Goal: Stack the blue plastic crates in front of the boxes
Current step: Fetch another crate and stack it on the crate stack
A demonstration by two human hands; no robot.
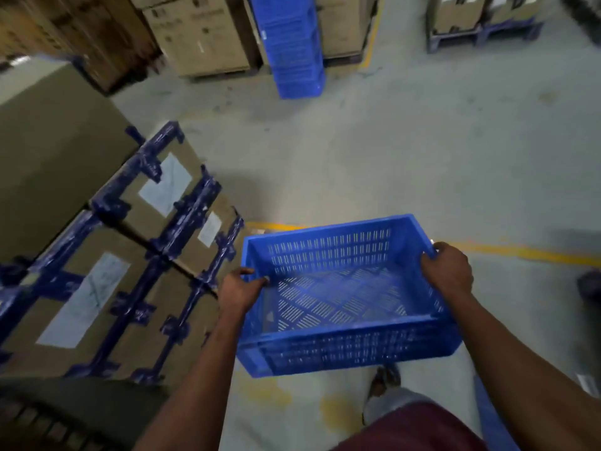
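Note:
I carry an empty blue slotted plastic crate (344, 297) in front of me above the floor. My left hand (239, 289) grips its left rim, fingers curled over the edge. My right hand (450, 270) grips the right rim the same way. Far ahead, a tall stack of blue crates (289, 43) stands on the floor against large cardboard boxes (201, 34).
Cardboard boxes with blue corner straps and white labels (130, 255) sit close on my left. A yellow floor line (520, 250) runs across under the crate. More boxes on blue pallets (481, 24) stand at the far right. Grey concrete floor (406, 141) lies between me and the stack.

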